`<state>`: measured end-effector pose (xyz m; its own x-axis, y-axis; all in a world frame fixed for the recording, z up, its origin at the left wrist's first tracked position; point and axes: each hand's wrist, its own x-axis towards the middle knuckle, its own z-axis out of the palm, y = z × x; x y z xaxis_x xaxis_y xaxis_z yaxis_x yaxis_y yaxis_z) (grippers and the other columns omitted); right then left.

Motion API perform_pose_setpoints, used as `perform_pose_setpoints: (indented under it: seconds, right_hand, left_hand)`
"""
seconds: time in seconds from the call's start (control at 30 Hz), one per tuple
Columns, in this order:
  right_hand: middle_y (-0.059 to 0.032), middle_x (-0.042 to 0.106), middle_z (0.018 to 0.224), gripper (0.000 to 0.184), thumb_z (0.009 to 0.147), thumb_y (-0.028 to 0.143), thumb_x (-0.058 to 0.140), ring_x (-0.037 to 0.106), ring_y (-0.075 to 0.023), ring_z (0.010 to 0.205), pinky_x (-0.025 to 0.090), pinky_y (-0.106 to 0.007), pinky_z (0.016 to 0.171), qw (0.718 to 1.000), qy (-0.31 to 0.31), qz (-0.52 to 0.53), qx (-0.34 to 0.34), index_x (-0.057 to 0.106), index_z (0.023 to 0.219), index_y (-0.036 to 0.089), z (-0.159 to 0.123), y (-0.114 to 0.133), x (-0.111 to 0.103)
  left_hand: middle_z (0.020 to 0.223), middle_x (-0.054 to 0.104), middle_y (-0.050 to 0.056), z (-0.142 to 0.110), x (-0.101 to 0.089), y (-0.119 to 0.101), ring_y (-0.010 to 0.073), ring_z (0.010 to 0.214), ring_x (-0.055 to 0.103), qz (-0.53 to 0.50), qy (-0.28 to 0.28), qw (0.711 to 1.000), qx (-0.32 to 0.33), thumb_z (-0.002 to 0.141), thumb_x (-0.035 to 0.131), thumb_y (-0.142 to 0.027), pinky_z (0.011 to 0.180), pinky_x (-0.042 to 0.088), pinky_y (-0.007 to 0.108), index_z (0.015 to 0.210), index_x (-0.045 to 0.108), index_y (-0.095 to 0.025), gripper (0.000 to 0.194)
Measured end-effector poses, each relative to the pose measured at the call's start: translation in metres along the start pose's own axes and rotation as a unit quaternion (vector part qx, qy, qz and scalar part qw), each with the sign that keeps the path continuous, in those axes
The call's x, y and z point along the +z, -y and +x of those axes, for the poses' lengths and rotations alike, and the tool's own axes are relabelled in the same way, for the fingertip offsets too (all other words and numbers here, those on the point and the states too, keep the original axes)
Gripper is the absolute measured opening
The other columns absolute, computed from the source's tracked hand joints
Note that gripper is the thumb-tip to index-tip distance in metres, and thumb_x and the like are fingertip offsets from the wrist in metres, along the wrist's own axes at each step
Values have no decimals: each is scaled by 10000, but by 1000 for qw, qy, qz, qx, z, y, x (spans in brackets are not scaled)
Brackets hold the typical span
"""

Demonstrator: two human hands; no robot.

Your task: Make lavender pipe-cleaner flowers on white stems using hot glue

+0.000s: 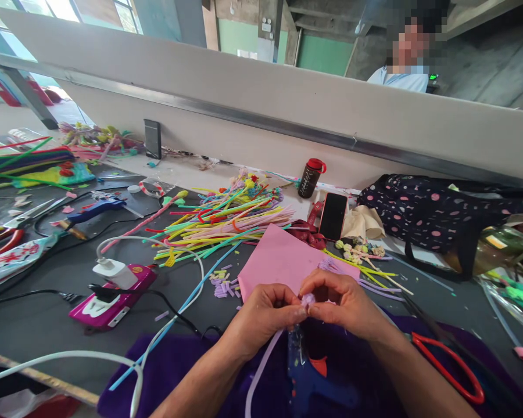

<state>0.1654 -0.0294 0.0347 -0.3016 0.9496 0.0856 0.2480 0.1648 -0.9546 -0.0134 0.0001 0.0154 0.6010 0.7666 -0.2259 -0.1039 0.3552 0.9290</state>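
We have a long white panel (261,81) with a metal rail (200,110) across the far side; beyond it, far right, a person (403,79) in a light top. Black box-shaped device (153,139) upright near the panel, far left. Far centre: dark bottle (308,181), red lid. Just right of it we see a phone (333,216), screen dark, beside a beige cloth or paper. Right: dark patterned bag (427,215), greenish see-through container (492,247) beside it. Near left: magenta power strip (131,299), white charger (115,271) plugged in.
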Motion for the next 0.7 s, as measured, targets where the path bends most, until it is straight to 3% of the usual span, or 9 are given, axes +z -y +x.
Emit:
perform_pose_setpoints:
  seconds: [0.2, 0.37, 0.7]
  right_hand:
    - [-26, 591, 924, 501, 705, 272, 697, 550, -127, 711, 436, -259, 637, 995, 19, 93, 11, 534, 1178, 238, 0, -6, -5]
    - [-40, 605, 880, 409, 719, 322, 673, 541, -121, 652, 417, -232, 537, 987, 8, 158, 21, 585, 1098, 196, 4, -12, -7]
    - [-14, 592, 819, 263, 728, 283, 688, 534, -140, 715, 427, -265, 647, 996, 5, 92, -22, 658, 981, 219, 4, -14, -1]
  left_hand:
    - [511, 550, -14, 0, 0, 0, 62, 465, 416, -11, -2, 1000, 1, 608, 748, -344, 458, 252, 191, 618, 596, -129, 264]
    - [516, 551, -15, 1, -2, 1, 62, 460, 404, -20, -7, 1000, 12, 615, 744, -355, 458, 249, 193, 627, 605, -129, 266]
    - [533, 565, -8, 1, 0, 2, 72, 488, 445, -20, 2, 1000, 4, 601, 754, -352, 477, 281, 192, 624, 588, -127, 281]
